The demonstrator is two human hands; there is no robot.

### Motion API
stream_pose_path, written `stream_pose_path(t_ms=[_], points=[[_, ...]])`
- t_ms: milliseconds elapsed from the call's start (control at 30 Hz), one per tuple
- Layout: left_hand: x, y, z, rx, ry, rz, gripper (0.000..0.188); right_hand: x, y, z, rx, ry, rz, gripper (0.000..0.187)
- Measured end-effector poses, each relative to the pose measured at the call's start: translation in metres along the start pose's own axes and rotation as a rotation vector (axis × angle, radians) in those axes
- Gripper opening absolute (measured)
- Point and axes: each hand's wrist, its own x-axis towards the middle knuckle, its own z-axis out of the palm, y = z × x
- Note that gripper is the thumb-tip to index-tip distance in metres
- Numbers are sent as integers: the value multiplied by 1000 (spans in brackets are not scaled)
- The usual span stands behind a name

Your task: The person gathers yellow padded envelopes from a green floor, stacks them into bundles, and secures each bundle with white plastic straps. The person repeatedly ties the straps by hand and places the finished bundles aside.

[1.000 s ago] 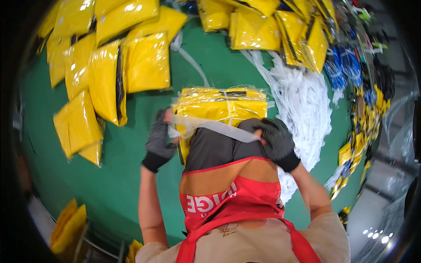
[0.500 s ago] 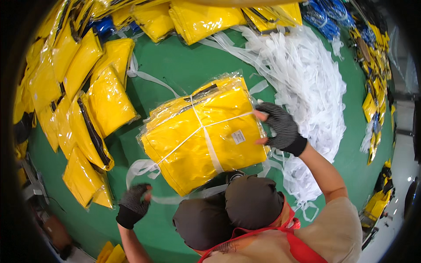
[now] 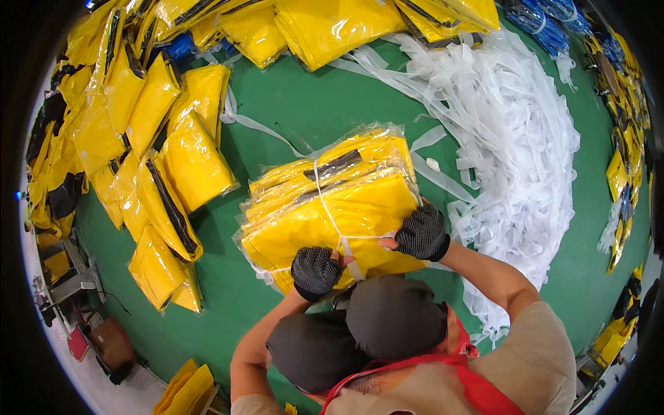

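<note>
Bundle of folded yellow sheets (image 3: 387, 197) on the green floor (image 3: 277, 100), directly in front of the person's knees (image 3: 398, 315); compared with half a second earlier, the left hand (image 3: 316, 272) has come in from beyond the bundle's lower left corner to its near face, and the right hand (image 3: 422, 232) has moved from the right edge to the right part of that face; the bundle now shows more of its stacked far layers and less of its broad upper face. Both hands are curled against the bundle — the left beside the crossing of the white strap (image 3: 328, 207), the right with its thumb close to the strap's cross run; whether either pinches the strap cannot be told. The gloves are dark, finely patterned knit, with some fingertips bare; the sheets are glossy and smooth, wrapped in crinkled clear film, with dark bands between folds; the strap is narrow and flat, drawn into a cross. To the right lies a tangled, curving heap of thin white ribbons (image 3: 508, 159); to the left, overlapping yellow packets (image 3: 200, 162), flat and roughly rectangular, catch bright highlights on their film.
</note>
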Motion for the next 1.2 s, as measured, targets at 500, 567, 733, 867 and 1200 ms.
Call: stream_pose_path(t_ms=[500, 567, 733, 867, 1200], points=[[31, -104, -37, -2343, 271, -323, 57, -2, 87, 11, 1674, 300, 1426, 60], [-10, -133, -59, -2172, 304, -453, 56, -2, 80, 13, 1734, 292, 1344, 60], [-93, -195, 4, -1845, 444, -830, 54, 2, 76, 53, 1837, 472, 1042, 57], [-59, -179, -27, -1374, 819, -657, 53, 40, 87, 4, 1076, 134, 1046, 54], [99, -78, -116, 272, 57, -26, 66, 153, -22, 17, -83, -202, 277, 83]])
